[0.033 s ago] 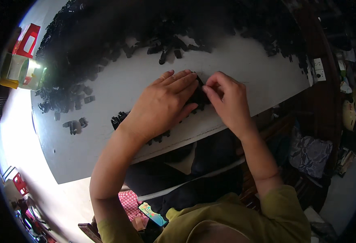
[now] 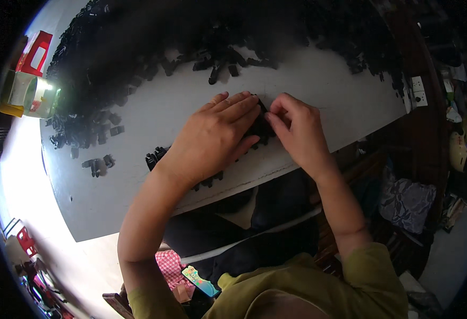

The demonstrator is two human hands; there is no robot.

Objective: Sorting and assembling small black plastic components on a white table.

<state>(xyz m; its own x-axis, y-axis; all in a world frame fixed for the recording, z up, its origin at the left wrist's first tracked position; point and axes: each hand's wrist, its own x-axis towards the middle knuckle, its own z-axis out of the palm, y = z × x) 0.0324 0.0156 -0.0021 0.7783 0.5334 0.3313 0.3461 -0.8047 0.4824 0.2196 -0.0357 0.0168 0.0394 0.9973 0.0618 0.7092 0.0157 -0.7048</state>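
Note:
A row of small black plastic parts (image 2: 259, 126) lies slantwise near the front edge of the grey-white table (image 2: 308, 80). My left hand (image 2: 215, 133) rests flat over the row, fingers stretched out and lying together, thumb apart along the near side. It covers the row's middle; the parts show at the left end, below the wrist and past the fingertips. At the row's right end my right hand (image 2: 299, 127) is closed, with thumb and forefinger pinched against the last part. Whatever lies between those fingertips is too small to make out.
A large dark heap of similar black parts (image 2: 138, 37) spreads across the far side. A few loose parts (image 2: 92, 166) lie at left. By the left edge are a clear jar (image 2: 41, 95) and a red plastic holder (image 2: 35, 53). A wall socket (image 2: 418, 90) is at right.
My right hand has shifted very slightly to the left. My left hand and the row of black parts look the same.

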